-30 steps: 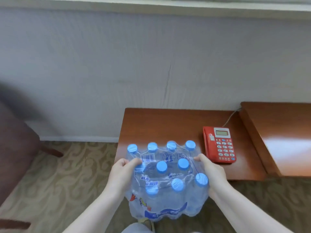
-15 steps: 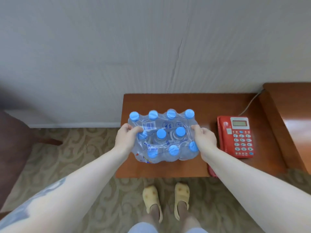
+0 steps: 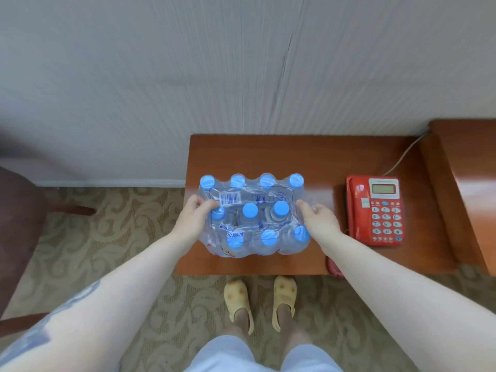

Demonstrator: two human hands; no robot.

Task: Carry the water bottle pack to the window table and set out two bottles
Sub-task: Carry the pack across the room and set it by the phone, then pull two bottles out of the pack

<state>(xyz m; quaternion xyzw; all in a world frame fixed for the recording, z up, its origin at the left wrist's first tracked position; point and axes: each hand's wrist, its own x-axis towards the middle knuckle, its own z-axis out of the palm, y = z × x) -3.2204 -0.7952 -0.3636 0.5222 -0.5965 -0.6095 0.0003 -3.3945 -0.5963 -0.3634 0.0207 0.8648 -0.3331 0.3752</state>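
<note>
water bottle pack: shrink-wrapped, blue caps up, on wooden table, left of red telephone | left hand: gripping pack's left side | right hand: gripping pack's right side, beside telephone

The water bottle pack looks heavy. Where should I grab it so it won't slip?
Hold the water bottle pack by its two short ends, one hand from each side, as the left hand and right hand do. Its wrap is slippery and loose on top.

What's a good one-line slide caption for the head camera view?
Both hands, left hand and right hand, grip a shrink-wrapped water bottle pack on a wooden table beside a red telephone.
</note>
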